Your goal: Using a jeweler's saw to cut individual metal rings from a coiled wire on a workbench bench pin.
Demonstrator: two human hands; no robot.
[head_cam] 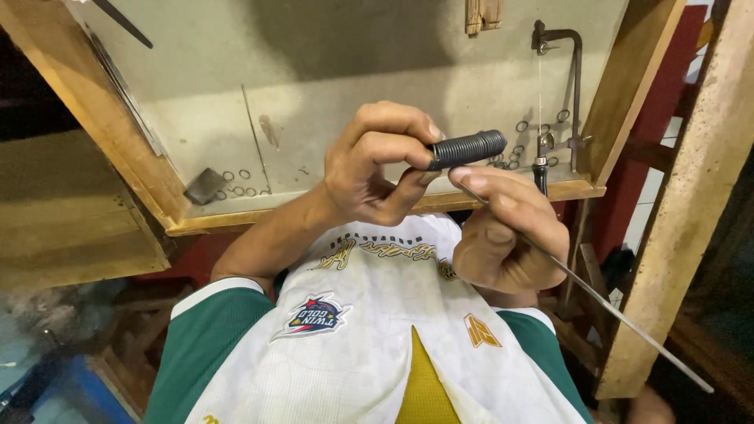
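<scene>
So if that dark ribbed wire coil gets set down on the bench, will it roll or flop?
The dark ribbed wire coil looks cylindrical, so it probably rolls. Pinched only at one end by the left hand, it stays straight, suggesting stiffness. Tightly wound metal, likely heavy for its size.

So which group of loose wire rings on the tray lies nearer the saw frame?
The cluster of rings at the tray's right end, beside the saw frame. The other rings lie far left by the small dark block.

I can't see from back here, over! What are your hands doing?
Left hand pinching dark wire coil. Right hand gripping thin metal rod that runs into the coil. Loose wire rings and a saw frame on the bench tray, clear of both hands.
</scene>
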